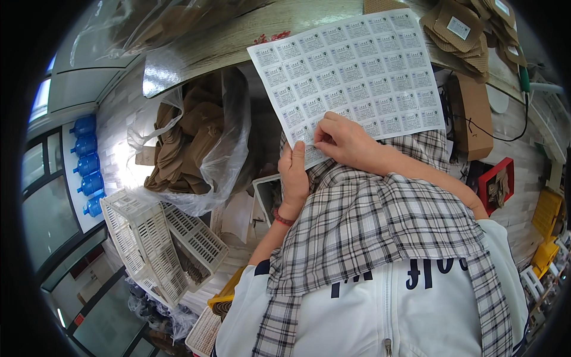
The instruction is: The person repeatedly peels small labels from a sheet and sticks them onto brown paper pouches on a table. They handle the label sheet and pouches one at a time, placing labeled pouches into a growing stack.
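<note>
A large white sheet of printed labels (357, 71), set in rows, slopes from the table edge down to my lap. At its lower left corner my left hand (293, 175) grips the sheet, thumb on top and the other fingers mostly hidden beneath. My right hand (351, 143) rests over the bottom row of labels, its fingers curled and pinched close to the left thumb. Whatever lies between those fingertips is hidden. A plaid apron (369, 208) covers my lap under the sheet.
Brown textured pieces (450, 16), one bearing a white label, are stacked on the table (202, 44) at far right. A clear plastic bag (235, 119) of brown pieces stands to the left. White plastic crates (146, 238) sit below it. A cardboard box (473, 116) and red bin (507, 169) are rightward.
</note>
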Demonstrator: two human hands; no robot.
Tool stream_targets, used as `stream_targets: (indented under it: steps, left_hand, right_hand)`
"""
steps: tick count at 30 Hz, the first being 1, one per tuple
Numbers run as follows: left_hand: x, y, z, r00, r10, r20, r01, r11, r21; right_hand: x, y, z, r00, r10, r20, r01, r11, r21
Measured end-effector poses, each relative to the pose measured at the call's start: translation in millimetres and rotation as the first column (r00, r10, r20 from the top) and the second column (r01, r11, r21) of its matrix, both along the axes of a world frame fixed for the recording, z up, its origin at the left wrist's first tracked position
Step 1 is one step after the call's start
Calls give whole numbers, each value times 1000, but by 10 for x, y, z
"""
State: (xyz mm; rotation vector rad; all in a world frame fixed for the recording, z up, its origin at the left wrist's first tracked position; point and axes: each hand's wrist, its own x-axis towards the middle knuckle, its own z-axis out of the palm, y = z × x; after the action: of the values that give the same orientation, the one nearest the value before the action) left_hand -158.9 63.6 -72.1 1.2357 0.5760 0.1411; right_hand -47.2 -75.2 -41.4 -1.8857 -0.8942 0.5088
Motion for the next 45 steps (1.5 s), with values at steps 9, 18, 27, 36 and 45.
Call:
stream_targets:
  steps: [9, 18, 27, 36, 45]
  left_hand:
    - [110, 187, 103, 997, 2, -75, -19, 974, -227]
    - [79, 271, 37, 994, -55, -94, 26, 959, -281]
    - [98, 133, 93, 990, -14, -140, 5, 998, -58]
    - [102, 193, 5, 980, -45, -195, 79, 982, 171]
    - [386, 400, 150, 1000, 1, -3, -2, 990, -143]
  right_hand:
    - [13, 3, -10, 908, 124, 401, -180, 978, 104]
    - [37, -98, -92, 994, 91, -57, -75, 970, 231]
    - [33, -80, -141, 890, 5, -456, 99, 974, 204]
    - [65, -115, -135, 832, -92, -547, 257, 938, 234]
    - [244, -460, 294, 898, -131, -421, 263, 925, 274]
